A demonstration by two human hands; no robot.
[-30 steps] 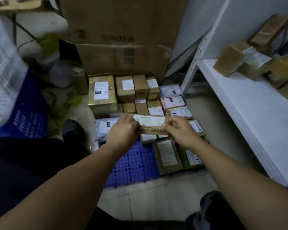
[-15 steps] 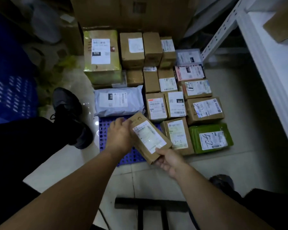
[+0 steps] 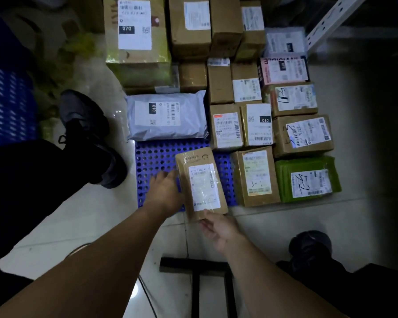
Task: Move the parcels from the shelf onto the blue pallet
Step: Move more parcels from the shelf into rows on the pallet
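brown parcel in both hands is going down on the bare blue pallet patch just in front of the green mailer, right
Not quite. In the head view the brown parcel held by both hands goes down on the bare blue pallet patch in front of the grey mailer; the green one lies far right.

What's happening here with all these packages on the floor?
A person is laying a flat brown parcel onto the bare corner of a blue pallet. The left hand steadies its side and the right hand holds its near end. The rest of the pallet is already packed with labelled boxes, a grey mailer bag and a green parcel.
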